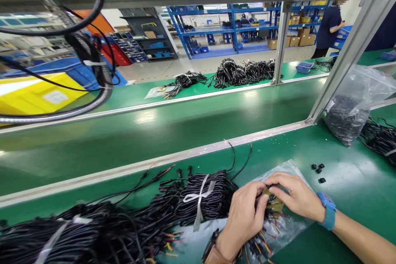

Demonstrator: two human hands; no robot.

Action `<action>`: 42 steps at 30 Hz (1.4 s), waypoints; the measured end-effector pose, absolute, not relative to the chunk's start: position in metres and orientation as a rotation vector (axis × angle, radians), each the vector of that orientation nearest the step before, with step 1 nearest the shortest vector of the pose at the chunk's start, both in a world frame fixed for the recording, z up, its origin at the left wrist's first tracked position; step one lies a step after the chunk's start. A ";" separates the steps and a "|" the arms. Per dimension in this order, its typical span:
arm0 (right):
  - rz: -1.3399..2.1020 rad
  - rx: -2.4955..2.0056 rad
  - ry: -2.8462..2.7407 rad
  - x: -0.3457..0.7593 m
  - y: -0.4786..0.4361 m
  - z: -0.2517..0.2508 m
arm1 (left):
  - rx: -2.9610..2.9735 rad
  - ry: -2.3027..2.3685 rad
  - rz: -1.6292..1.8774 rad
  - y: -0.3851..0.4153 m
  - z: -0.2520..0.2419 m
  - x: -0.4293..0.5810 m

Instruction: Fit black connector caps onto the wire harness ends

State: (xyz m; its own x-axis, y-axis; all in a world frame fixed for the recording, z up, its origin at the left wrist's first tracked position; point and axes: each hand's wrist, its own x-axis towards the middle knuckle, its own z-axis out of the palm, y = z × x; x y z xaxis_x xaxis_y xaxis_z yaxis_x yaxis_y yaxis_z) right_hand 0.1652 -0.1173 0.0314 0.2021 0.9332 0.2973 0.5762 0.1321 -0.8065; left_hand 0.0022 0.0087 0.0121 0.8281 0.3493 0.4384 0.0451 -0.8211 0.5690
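My left hand (246,210) is closed in a pinch around the end of a thin dark cable (266,189). My right hand (293,196) meets it there, thumb and forefinger pinched on the same spot; the fingers cover most of what they grip. Below both hands, short black cables with bare red and yellow wire ends (262,241) lie on a clear plastic bag (297,222). Left of my left hand sits a coiled black cable bundle (204,194) tied with a white strap. Several small black caps (321,180) are scattered to the right of my right hand.
More black cable bundles (62,235) fill the near left of the green bench. A clear bag of dark parts (348,119) stands by the metal post at right. A metal rail (185,156) runs behind the hands. Black hoses (102,70) hang upper left. A person (328,29) stands far right.
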 end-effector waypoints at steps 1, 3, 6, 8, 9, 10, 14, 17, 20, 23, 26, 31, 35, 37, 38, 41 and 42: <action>0.477 -1.578 -1.468 0.167 -0.117 0.030 | 2.454 0.281 0.707 0.010 0.013 0.002; 0.473 -1.631 -1.448 0.170 -0.118 0.027 | 2.453 0.301 0.683 0.013 0.014 0.001; 0.478 -1.675 -1.431 0.175 -0.118 0.023 | 2.457 0.363 0.688 0.015 0.011 0.004; 0.477 -1.679 -1.423 0.176 -0.118 0.021 | 2.466 0.400 0.710 0.015 0.008 0.005; 0.478 -1.676 -1.425 0.176 -0.118 0.020 | 2.468 0.411 0.725 0.015 0.007 0.006; 0.483 -1.671 -1.434 0.175 -0.118 0.019 | 2.467 0.414 0.738 0.014 0.006 0.006; 0.498 -1.641 -1.477 0.168 -0.116 0.015 | 2.454 0.372 0.768 0.014 0.005 0.006; 0.491 -1.633 -1.466 0.162 -0.114 0.010 | 2.458 0.347 0.784 0.014 0.004 0.006; 0.476 -1.635 -1.446 0.159 -0.112 0.007 | 2.459 0.334 0.789 0.013 0.003 0.006; 0.514 -1.613 -1.414 0.158 -0.111 0.006 | 2.463 0.334 0.787 0.013 0.002 0.007; 0.563 -1.586 -1.396 0.158 -0.111 0.005 | 2.464 0.341 0.777 0.012 0.001 0.007; 0.597 -1.554 -1.345 0.154 -0.108 0.000 | 2.467 0.356 0.754 0.011 -0.001 0.006; 0.623 -1.535 -1.252 0.150 -0.104 -0.001 | 2.462 0.357 0.745 0.012 -0.001 0.008; 0.631 -1.520 -1.229 0.152 -0.103 0.001 | 2.471 0.352 0.738 0.014 0.001 0.010; 0.631 -1.517 -1.238 0.154 -0.102 0.003 | 2.485 0.349 0.736 0.015 0.003 0.010; 0.611 -1.540 -1.297 0.161 -0.103 0.007 | 2.538 0.336 0.714 0.017 0.009 0.010; 0.597 -1.553 -1.310 0.164 -0.104 0.007 | 2.554 0.332 0.697 0.018 0.010 0.010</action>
State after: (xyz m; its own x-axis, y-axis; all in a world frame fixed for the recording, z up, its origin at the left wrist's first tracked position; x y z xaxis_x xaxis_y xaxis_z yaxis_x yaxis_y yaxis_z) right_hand 0.1637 -0.1040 0.0067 0.2975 0.9304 0.2141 0.4482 0.0619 -0.8918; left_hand 0.0096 0.0176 0.0104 0.8418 0.3444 0.4157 0.1060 -0.8606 0.4982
